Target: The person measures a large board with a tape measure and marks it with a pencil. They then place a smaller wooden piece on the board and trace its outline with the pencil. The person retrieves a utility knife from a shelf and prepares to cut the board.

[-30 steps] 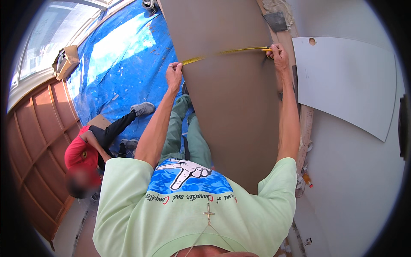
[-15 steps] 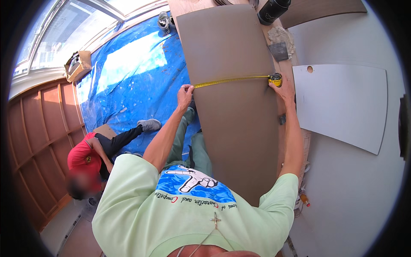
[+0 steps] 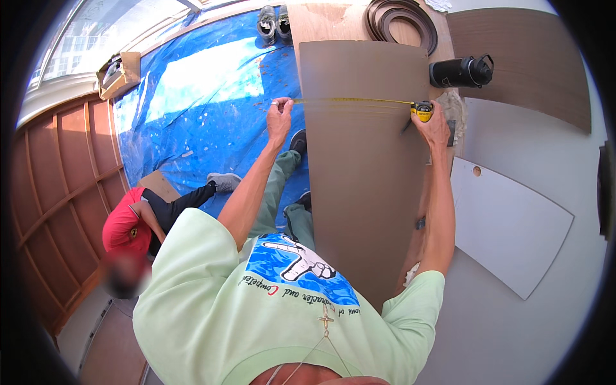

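Observation:
A long brown board lies in front of me on a wooden worktop. A yellow tape measure is stretched across the board's width. Its case is gripped in my right hand at the board's right edge; a thin dark stick-like object also pokes out by those fingers. My left hand pinches the free end of the blade just past the left edge, over the blue sheet. The pulled-out blade is slightly blurred, so whether it touches the board I cannot tell.
Coiled brown edging strip and a black bottle lie beyond and right. A pale panel with a hole leans right. Blue sheeting covers the floor, with shoes and a cardboard box. A person in red sits left.
Both hands have moved farther along the board with the stretched tape. My left hand is now out past the board's left edge. The view has shifted, showing the coil and whole bottle.

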The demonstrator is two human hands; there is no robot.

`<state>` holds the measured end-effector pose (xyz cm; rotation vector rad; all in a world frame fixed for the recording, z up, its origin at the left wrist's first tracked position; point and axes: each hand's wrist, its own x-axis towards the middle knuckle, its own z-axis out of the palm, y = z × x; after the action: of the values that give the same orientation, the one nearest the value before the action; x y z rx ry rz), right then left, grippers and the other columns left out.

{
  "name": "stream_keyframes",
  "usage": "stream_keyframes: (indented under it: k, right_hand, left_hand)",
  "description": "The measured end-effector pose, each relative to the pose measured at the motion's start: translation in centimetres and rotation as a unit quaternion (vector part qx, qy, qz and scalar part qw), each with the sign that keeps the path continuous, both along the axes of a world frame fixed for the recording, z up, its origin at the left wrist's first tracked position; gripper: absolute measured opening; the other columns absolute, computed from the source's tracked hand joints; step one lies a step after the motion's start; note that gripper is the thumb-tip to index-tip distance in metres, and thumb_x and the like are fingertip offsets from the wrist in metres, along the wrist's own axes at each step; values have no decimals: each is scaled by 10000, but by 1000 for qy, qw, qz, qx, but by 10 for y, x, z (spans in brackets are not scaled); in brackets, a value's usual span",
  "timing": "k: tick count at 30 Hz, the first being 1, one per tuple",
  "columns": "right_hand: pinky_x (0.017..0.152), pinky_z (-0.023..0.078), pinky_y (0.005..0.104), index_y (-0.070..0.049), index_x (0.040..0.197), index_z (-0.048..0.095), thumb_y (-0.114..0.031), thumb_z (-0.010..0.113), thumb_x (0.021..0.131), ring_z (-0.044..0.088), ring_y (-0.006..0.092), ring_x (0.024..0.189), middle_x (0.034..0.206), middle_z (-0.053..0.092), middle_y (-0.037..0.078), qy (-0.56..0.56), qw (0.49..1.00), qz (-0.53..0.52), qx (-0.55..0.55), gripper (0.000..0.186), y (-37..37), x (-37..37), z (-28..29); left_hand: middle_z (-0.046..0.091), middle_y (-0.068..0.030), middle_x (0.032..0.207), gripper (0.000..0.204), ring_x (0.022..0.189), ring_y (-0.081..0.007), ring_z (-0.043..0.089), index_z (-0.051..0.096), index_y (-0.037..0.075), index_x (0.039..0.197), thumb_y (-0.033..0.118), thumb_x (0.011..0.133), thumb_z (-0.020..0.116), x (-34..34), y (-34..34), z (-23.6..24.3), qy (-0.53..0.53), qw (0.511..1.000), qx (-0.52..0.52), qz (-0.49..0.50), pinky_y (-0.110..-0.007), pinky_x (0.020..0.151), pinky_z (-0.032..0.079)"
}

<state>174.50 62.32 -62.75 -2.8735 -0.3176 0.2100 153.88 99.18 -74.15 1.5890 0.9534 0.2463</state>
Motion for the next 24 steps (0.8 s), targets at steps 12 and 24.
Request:
stream_keyframes:
  k: [12, 24]
  right_hand:
    - [894, 522, 490, -103, 1343, 486, -502, 716, 734, 639, 410, 1076, 1217, 623, 192, 21, 999, 19, -34, 763, 109, 130, -12]
    - [880, 523, 514, -131, 1349, 475, -512, 722, 723, 643, 429, 1053, 1184, 628, 220, 13, 998, -13, -59, 773, 101, 153, -10]
  left_hand:
    - [705, -106, 973, 269, 880, -249, 681, 712, 74, 1000, 314, 897, 646, 146, 55, -22, 96, 989, 116, -12, -404, 834, 497]
    - [660, -86, 973, 223, 965, -257, 635, 713, 98, 971, 300, 903, 648, 168, 41, -25, 128, 970, 203, 31, -428, 859, 453]
